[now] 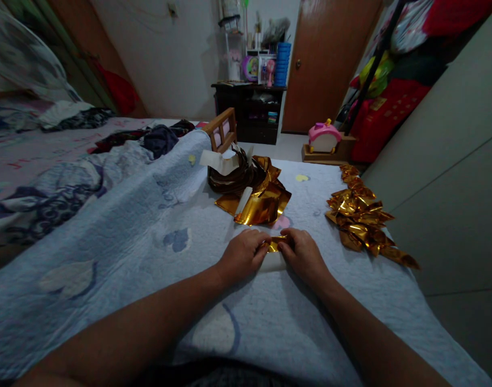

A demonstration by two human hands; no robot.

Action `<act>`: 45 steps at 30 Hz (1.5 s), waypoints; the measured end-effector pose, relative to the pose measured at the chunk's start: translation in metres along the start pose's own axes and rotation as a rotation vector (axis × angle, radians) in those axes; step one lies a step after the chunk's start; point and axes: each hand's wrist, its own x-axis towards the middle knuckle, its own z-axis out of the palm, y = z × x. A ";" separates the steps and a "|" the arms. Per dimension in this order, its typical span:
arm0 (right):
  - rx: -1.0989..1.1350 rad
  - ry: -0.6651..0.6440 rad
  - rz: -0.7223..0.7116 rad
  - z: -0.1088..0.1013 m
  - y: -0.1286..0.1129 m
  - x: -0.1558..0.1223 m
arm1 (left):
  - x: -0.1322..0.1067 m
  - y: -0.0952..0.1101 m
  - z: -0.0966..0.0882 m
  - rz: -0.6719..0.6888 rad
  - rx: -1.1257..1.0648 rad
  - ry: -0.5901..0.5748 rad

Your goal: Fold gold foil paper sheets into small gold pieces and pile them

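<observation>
My left hand (243, 252) and my right hand (301, 253) rest side by side on the blue bedspread (149, 236), fingers curled and pinching a small piece of gold foil paper (275, 244) between them. A white underside of the paper (272, 262) shows below the fingers. Just beyond the hands lies a loose stack of gold foil sheets (257, 201). A pile of several folded gold foil pieces (361, 217) sits to the right of my right hand.
A wooden frame (222, 129) stands at the far end of the bed. A dark shelf unit (249, 110) and a brown door (330, 59) are beyond. A pink toy (323, 137) sits on the floor. A pale wall (451, 177) runs along the right.
</observation>
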 end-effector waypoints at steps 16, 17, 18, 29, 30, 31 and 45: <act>-0.070 0.040 -0.033 0.005 0.000 0.003 | 0.000 -0.005 0.009 0.126 0.259 -0.013; -0.077 0.044 -0.050 0.006 0.001 0.003 | 0.000 -0.006 0.011 0.139 0.280 -0.018; -0.085 0.047 -0.068 0.006 0.002 0.003 | 0.000 -0.006 0.012 0.155 0.298 -0.025; -0.244 0.059 -0.246 0.005 -0.006 -0.001 | 0.000 -0.005 0.015 0.176 0.213 -0.022; -0.249 0.057 -0.256 0.005 -0.005 -0.001 | 0.001 -0.005 0.015 0.174 0.194 -0.019; -0.248 0.053 -0.264 0.005 -0.005 -0.002 | 0.001 -0.004 0.015 0.172 0.177 -0.019; -0.025 -0.095 -0.265 -0.007 0.004 -0.009 | -0.001 -0.005 0.015 0.146 0.203 -0.073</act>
